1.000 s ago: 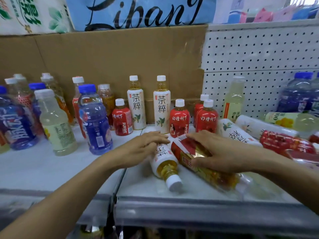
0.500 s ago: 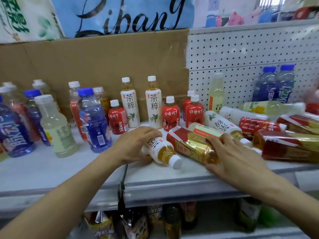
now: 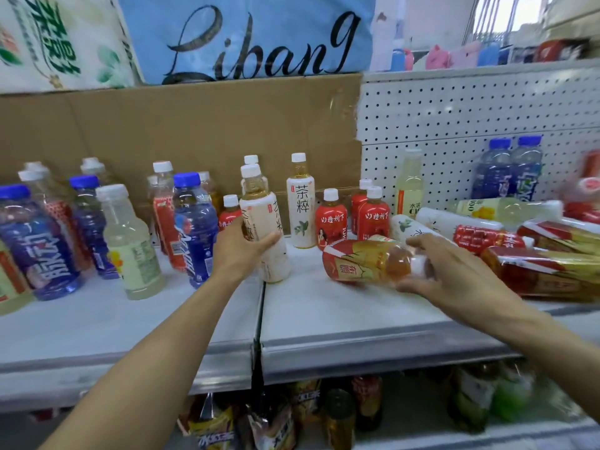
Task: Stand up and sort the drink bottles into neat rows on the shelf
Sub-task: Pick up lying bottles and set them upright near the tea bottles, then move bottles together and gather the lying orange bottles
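The job looks about half done. On the left side of the shelf, many bottles stand up: the blue bottles, a pale yellow bottle and small red bottles near the back. They are not in tidy rows yet. On the right side, a pile of bottles lies flat, some on top of others. All of these need to be stood up and sorted.

The left hand grips a white tea bottle around its middle. It is upright, just in front of another white tea bottle that stands by the cardboard back. The right hand curls its fingers around the cap end of a red and gold bottle, which lies on its side on the shelf.

There is open room on the front part of the shelf, in front of both hands. The front edge is close, so a rolling bottle could drop off. Standing bottles are packed close on the left, and a bump could tip them. The pile on the right leaves little room there.
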`<act>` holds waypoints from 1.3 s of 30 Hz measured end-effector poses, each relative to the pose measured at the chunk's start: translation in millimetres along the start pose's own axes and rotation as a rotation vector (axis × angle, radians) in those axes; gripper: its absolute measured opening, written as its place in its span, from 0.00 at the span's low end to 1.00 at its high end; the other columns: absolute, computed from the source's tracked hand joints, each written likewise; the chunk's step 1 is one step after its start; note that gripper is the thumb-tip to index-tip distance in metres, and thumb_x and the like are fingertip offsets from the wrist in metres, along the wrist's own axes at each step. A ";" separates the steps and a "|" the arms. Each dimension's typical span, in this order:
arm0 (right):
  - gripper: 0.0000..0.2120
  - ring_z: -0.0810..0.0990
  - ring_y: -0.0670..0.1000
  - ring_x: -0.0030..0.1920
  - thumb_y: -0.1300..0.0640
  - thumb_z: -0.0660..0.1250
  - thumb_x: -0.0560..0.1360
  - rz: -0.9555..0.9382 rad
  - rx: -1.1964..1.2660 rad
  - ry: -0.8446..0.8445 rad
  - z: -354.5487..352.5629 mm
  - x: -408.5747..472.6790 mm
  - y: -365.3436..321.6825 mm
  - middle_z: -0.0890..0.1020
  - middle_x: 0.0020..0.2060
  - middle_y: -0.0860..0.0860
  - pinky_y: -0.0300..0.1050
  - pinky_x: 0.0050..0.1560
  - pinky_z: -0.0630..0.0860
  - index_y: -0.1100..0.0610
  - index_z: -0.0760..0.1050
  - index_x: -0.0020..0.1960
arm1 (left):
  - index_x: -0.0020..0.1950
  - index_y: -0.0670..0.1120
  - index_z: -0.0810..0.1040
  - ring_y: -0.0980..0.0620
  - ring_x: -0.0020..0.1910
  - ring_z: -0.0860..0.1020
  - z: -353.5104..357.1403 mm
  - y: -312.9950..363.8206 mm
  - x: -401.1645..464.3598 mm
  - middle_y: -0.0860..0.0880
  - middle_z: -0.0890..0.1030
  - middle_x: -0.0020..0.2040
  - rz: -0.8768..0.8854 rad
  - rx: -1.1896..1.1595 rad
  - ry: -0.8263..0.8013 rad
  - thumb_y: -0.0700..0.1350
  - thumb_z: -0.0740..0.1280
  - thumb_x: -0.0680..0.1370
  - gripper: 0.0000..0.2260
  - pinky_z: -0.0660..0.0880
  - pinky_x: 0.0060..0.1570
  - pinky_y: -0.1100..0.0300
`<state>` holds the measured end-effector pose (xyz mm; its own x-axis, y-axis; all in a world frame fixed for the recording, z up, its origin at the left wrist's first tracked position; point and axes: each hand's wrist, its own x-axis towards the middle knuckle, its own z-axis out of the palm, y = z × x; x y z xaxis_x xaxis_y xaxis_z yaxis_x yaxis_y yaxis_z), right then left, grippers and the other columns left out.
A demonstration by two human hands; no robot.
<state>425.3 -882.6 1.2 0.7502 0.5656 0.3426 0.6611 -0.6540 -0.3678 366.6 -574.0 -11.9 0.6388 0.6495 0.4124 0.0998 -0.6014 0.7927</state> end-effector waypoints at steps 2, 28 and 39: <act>0.30 0.74 0.46 0.47 0.46 0.73 0.71 -0.044 0.004 0.011 -8.8 11.9 -11.6 0.72 0.47 0.45 0.44 0.48 0.71 0.54 0.66 0.67 | 0.70 0.46 0.72 0.44 0.66 0.76 1.4 -3.7 3.3 0.45 0.77 0.68 -0.005 0.050 -0.045 0.48 0.75 0.73 0.27 0.76 0.59 0.49; 0.30 0.76 0.49 0.57 0.46 0.72 0.73 0.087 -0.091 -0.249 -25.2 63.5 36.1 0.76 0.65 0.50 0.45 0.59 0.74 0.50 0.66 0.71 | 0.70 0.48 0.64 0.48 0.59 0.77 98.6 27.2 -0.5 0.50 0.77 0.61 -0.007 0.054 -0.128 0.53 0.75 0.73 0.31 0.74 0.57 0.55; 0.35 0.68 0.54 0.65 0.42 0.66 0.74 -0.218 -0.544 -0.185 3.2 49.0 76.9 0.69 0.66 0.54 0.49 0.57 0.76 0.54 0.55 0.73 | 0.79 0.45 0.46 0.44 0.77 0.58 115.7 45.7 -7.9 0.44 0.56 0.79 -0.010 0.325 0.075 0.50 0.72 0.76 0.43 0.62 0.73 0.47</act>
<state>513.0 -903.5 -13.1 0.6214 0.7608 0.1869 0.7329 -0.6489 0.2046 454.4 -660.4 -30.9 0.5801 0.6811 0.4468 0.3512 -0.7040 0.6172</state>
